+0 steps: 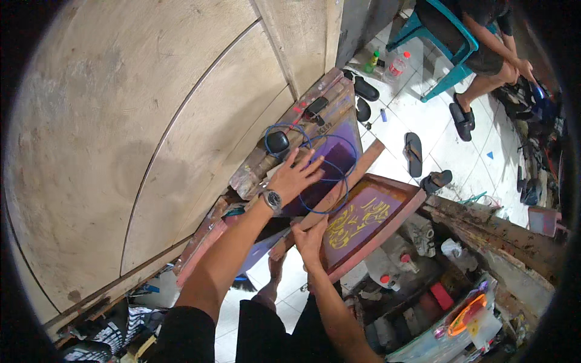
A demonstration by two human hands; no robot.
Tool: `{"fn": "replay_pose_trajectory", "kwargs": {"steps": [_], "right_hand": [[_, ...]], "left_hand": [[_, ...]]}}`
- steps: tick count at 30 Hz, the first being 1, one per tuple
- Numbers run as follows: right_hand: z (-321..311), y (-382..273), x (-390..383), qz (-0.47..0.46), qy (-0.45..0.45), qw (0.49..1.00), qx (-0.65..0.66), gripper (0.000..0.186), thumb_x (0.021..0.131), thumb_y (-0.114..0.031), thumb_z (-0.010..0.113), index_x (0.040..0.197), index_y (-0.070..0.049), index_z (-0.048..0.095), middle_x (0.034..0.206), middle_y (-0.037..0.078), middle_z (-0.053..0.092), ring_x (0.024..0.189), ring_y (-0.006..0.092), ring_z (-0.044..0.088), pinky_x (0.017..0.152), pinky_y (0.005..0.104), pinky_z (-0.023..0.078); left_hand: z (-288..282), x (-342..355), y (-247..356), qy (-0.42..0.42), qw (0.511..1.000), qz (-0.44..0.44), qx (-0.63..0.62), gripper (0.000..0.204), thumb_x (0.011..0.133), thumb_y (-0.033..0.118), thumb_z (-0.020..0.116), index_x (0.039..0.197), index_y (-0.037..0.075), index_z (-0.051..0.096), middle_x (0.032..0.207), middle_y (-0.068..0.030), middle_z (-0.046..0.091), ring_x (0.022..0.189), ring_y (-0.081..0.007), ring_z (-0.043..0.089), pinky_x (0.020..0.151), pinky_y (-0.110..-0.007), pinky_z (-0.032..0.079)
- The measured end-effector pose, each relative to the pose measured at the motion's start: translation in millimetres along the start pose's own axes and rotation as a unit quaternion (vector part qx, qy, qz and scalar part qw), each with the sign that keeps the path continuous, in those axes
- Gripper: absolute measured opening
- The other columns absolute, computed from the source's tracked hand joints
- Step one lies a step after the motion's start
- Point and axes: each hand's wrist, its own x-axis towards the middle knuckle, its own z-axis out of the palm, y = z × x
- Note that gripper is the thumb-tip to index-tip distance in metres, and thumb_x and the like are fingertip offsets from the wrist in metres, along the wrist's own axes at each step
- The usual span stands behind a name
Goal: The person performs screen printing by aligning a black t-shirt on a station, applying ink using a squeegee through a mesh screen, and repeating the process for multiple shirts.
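- Near the lower edge, right of the purple screen (330,158), a cluttered shelf holds a paint-stained plastic jug (387,266) with a red cap, a red box (442,296), and an orange-rimmed tray (466,314); what the jug contains cannot be told.
- The right hand (310,239) grips the near edge of a second wooden frame (369,221), just right of the purple screen; its fingers curl over the rail. This frame's mesh carries a yellow pattern.
- The left hand (295,176), with a wristwatch (272,199), lies flat on the purple screen's near corner, fingers spread.
- A blue cord (330,166) loops across the purple screen, touching the left fingers.
- A black mouse-like thing (278,141) sits on the screen's wooden rail, just beyond the hand.
- Further, beyond the screen, on the tiled floor (436,127): sandals (413,154), a clear bottle (396,65), and a small green bottle (371,62).
- Farthest, another person sits on a teal chair (451,51).
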Motion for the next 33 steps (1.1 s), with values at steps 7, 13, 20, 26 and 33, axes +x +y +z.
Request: {"fn": "replay_pose_trajectory", "kwargs": {"steps": [7,13,20,26,33], "right_hand": [[-39.4,7.0,-19.1,0.129,0.019,0.990,0.061,0.103,0.075,-0.012,0.079,0.154,0.013,0.019,0.143,0.030,0.043,0.135,0.0395,0.045,0.118,0.0425,0.034],[-47.8,3.6,-25.2,0.119,0.047,0.992,0.020,0.111,0.078,-0.017,0.082,0.159,0.010,0.010,0.153,0.033,0.038,0.142,0.0406,0.041,0.120,0.0403,0.031],[-29.4,-16.9,-9.4,0.085,0.026,0.994,0.067,0.105,0.078,-0.011,0.079,0.156,0.012,0.012,0.154,0.031,0.032,0.144,0.0410,0.036,0.122,0.0437,0.027],[-24.9,-8.9,-9.7,0.083,0.032,0.995,0.045,0.110,0.078,-0.016,0.084,0.158,0.011,0.013,0.159,0.032,0.027,0.149,0.0434,0.030,0.125,0.0452,0.024],[-19.5,-11.2,-8.8,0.073,0.024,0.997,0.029,0.115,0.079,-0.025,0.087,0.157,0.012,0.012,0.160,0.034,0.024,0.150,0.0450,0.026,0.125,0.0458,0.023]], "left_hand": [[13.6,-30.2,-28.7,0.015,1.000,-0.005,-0.026,0.048,0.093,0.016,0.056,0.141,0.014,0.058,0.158,-0.0042,0.047,0.150,-0.0251,0.036,0.126,-0.047,0.022],[6.9,-36.7,-28.4,0.004,0.998,-0.061,-0.028,0.055,0.092,0.011,0.056,0.147,0.018,0.054,0.157,-0.0042,0.049,0.150,-0.0240,0.038,0.127,-0.048,0.020],[11.9,-37.2,-27.2,0.019,0.994,-0.099,-0.039,0.052,0.094,0.015,0.060,0.145,0.017,0.055,0.156,-0.0058,0.049,0.148,-0.0259,0.040,0.126,-0.050,0.023],[4.4,-40.0,-20.1,-0.013,0.987,-0.154,-0.047,0.049,0.095,0.016,0.060,0.144,0.018,0.055,0.144,-0.0102,0.056,0.136,-0.0283,0.050,0.121,-0.053,0.028],[24.5,-42.7,1.5,0.051,0.956,-0.287,-0.040,0.046,0.095,0.013,0.057,0.141,0.016,0.055,0.128,-0.0102,0.060,0.118,-0.0293,0.057,0.106,-0.052,0.042]]}}
